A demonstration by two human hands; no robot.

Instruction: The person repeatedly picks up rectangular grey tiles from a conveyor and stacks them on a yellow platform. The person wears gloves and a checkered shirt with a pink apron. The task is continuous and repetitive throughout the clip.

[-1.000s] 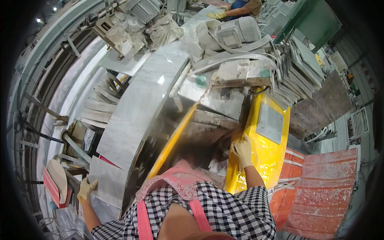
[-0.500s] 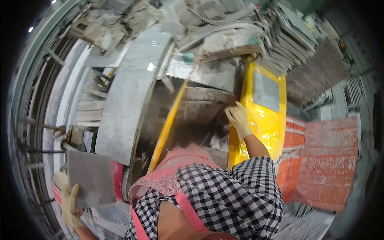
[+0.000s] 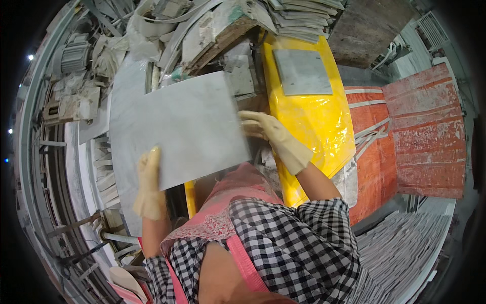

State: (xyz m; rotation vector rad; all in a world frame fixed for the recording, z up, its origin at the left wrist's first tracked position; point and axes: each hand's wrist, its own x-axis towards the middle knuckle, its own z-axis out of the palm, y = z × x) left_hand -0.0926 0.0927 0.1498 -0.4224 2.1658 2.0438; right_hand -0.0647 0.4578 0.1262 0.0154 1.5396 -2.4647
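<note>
Gloves on both hands here, cream-coloured rubber ones; left hand point(image 3: 149, 185) is clamped on the lower left edge of a flat grey rectangular stone tile point(image 3: 179, 134), right hand point(image 3: 276, 137) has its fingers closed on the tile's right edge; tile sits tilted in front of the chest, just beside a glossy yellow machine cover point(image 3: 314, 121) carrying a smaller grey square slab point(image 3: 302, 72); red woven sacking point(image 3: 420, 137) lies further right.

Stacked tiles point(image 3: 304, 17) and rubble point(image 3: 212, 30) wall off the far side; the yellow cover point(image 3: 314, 121) (right) lies open, bearing one small slab point(image 3: 302, 72).
</note>
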